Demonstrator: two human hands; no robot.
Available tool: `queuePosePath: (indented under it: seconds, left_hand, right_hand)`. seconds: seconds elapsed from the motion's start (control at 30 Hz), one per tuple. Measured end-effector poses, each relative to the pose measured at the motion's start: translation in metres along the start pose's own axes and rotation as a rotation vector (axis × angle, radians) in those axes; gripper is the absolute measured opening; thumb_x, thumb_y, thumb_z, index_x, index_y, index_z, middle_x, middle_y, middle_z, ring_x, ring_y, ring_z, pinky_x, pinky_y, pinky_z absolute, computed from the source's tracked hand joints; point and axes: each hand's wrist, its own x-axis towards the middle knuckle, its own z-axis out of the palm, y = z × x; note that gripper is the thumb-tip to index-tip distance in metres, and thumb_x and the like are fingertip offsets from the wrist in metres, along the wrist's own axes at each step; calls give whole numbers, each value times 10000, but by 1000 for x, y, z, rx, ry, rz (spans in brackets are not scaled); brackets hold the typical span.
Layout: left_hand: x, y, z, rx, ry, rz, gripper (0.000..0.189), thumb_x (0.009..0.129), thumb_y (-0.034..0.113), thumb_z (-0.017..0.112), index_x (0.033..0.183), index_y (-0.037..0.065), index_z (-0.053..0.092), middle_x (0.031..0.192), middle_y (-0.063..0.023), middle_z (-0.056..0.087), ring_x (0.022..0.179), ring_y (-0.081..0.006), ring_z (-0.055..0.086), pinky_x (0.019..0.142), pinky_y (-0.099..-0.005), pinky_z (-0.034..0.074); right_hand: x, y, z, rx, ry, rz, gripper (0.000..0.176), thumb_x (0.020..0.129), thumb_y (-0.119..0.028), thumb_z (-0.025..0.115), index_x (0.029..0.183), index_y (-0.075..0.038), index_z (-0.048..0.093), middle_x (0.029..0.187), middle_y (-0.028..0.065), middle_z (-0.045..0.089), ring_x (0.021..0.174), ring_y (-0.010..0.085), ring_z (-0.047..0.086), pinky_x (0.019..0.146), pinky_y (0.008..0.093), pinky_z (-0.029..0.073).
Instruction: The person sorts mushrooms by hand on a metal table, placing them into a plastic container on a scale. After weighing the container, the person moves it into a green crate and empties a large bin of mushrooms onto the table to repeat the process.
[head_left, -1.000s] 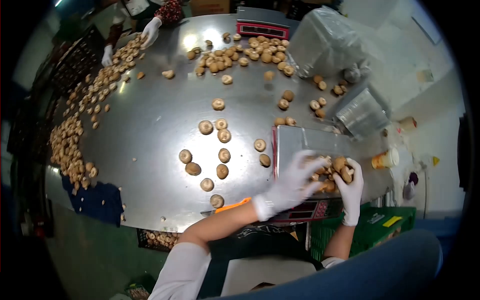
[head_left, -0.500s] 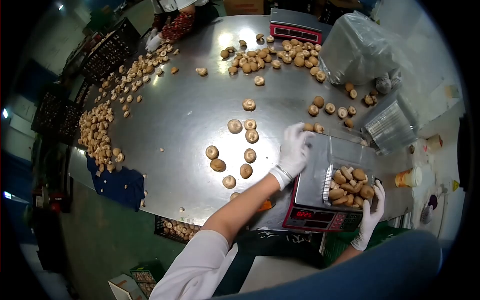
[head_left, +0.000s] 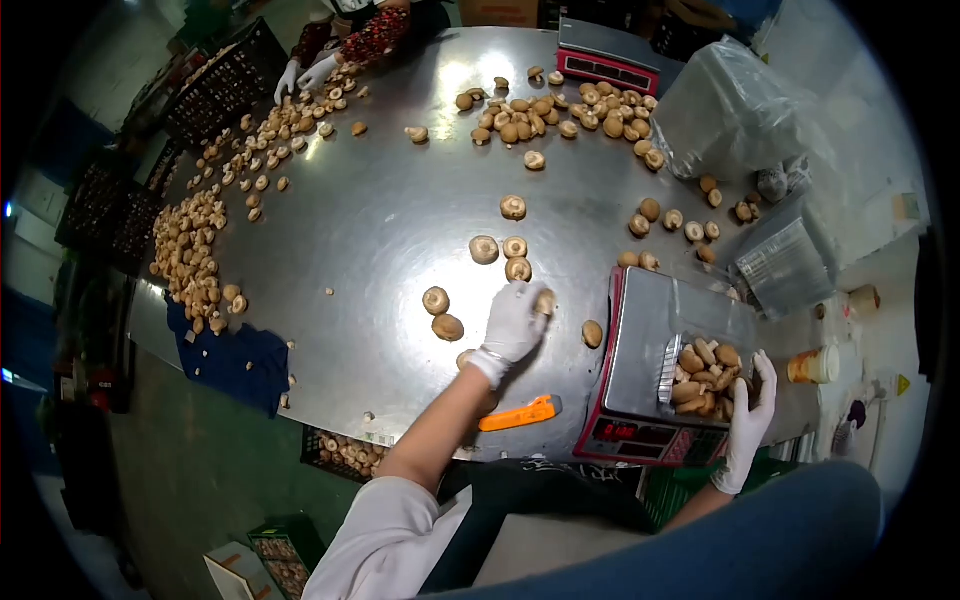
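Note:
My left hand [head_left: 515, 325], in a white glove, is over the middle of the steel table with its fingers closed around a brown mushroom [head_left: 544, 302]. Beside it lies another mushroom [head_left: 592, 333], close to the scale's left edge. The red-and-grey scale [head_left: 640, 375] carries a clear plastic tray [head_left: 668, 372] filled with mushrooms [head_left: 708, 372]. My right hand [head_left: 752, 425], also gloved, grips the tray's right side with thumb and curved fingers. Several loose mushrooms [head_left: 484, 250] sit around my left hand, which hides part of that group.
An orange cutter [head_left: 520, 413] lies near the front edge. Mushroom piles are at the left [head_left: 188, 245] and back [head_left: 520, 118]. Stacked clear trays [head_left: 785, 255] and a plastic bag [head_left: 720, 110] stand right. Across the table, a co-worker's gloved hands [head_left: 305, 78] touch mushrooms.
My left hand has moved left from the scale's edge to the loose mushrooms and now holds one. A mushroom now shows beside the scale. The display digits differ, and the orange cutter is uncovered.

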Motion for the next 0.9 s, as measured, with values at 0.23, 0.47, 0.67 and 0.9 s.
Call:
queuePosePath:
  seconds: [0.23,0.47,0.67,0.9]
  left_hand:
    - [-39,-93,-70,539,120,-413,527,766,312,615,1243,113,510,1106,-184,529,1040,-354,498,878,-454,419]
    - [-64,-101,-72,152,368,-368,395,783,139,664,1134,12,534,1080,-178,537,1010,-310,544,892,-361,438]
    - [-35,8,-57,-725,166,-171,365,740,8,605,1066,65,449,1002,-83,505,908,-168,555,820,-308,479]
    - [8,152,12,-706,-19,489,366,751,99,701,1082,62,549,1037,-107,527,935,-223,557,773,-291,469]
  right_hand:
    - [2,-17,7,41,40,37,370,792,28,553,1161,4,544,1254,143,506,1184,258,469,1019,337,331]
    - [4,-15,0,55,106,6,340,790,10,575,1130,10,557,1228,146,522,1173,257,479,1016,338,338]
    - [-2,14,-20,156,186,131,300,815,-11,574,1114,19,562,1185,117,552,1143,225,502,1006,318,355]
    - [-15,19,-21,127,139,170,314,822,-13,575,1134,17,560,1186,121,559,1138,226,513,1007,324,355]
